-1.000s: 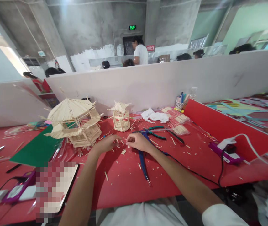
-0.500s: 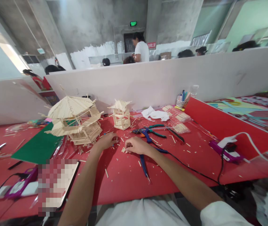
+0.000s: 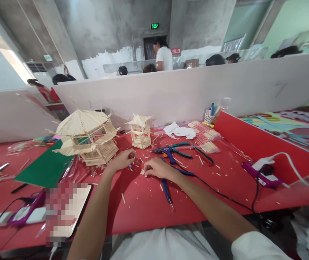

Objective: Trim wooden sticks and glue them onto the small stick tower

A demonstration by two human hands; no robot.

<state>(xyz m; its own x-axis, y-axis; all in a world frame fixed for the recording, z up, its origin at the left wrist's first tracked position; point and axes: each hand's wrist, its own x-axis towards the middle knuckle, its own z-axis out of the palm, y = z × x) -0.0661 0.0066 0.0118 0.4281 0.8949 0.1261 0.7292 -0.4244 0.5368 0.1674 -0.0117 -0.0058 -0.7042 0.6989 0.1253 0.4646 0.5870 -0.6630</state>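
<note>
My left hand is over the red table, its fingers curled together in a pinch; whatever is between them is too small to make out. Beside it, my right hand has its fingers bent down and closed at the tabletop. Short pale wooden stick pieces lie right at its fingertips. A large pavilion model of wooden sticks stands left of my left hand, and a smaller stick pavilion stands beyond both hands. A blue glue gun lies just past my right hand. Blue-handled pliers lie partly under my right wrist.
Green-handled pliers, bagged sticks and white tissue lie to the right. A red board and purple power strip stand further right. At left are a green board and a tablet. A white partition runs behind.
My left hand has risen slightly and its fingers have curled in more. My right hand stays almost in place. The view has shifted very slightly.
</note>
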